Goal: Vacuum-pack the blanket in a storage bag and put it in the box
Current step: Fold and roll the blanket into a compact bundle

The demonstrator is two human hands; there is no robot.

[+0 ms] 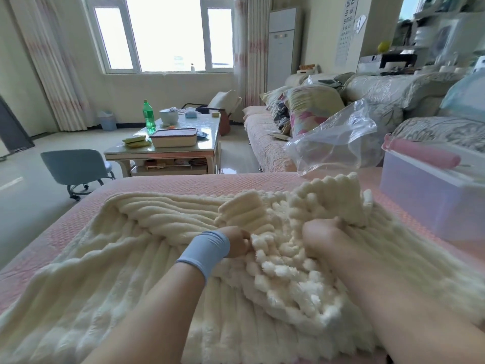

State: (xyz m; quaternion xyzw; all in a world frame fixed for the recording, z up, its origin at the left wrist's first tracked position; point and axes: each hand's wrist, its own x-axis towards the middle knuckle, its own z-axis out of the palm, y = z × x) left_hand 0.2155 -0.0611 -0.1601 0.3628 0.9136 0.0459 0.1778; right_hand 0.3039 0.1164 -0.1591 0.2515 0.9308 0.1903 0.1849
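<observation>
Both hands (pixel 237 243) (pixel 321 236) grip the blanket (pixel 126 258); storage bag (pixel 333 139) and box (pixel 430 198) sit beyond.

Reaching up from the bottom edge toward mid-frame on two bare forearms, with the left hand (pixel 237 241) just left of centre above a pale blue wristband (pixel 204 252) and the right hand (pixel 322 235) just right of centre, each clenched into the blanket (pixel 126 258).
</observation>
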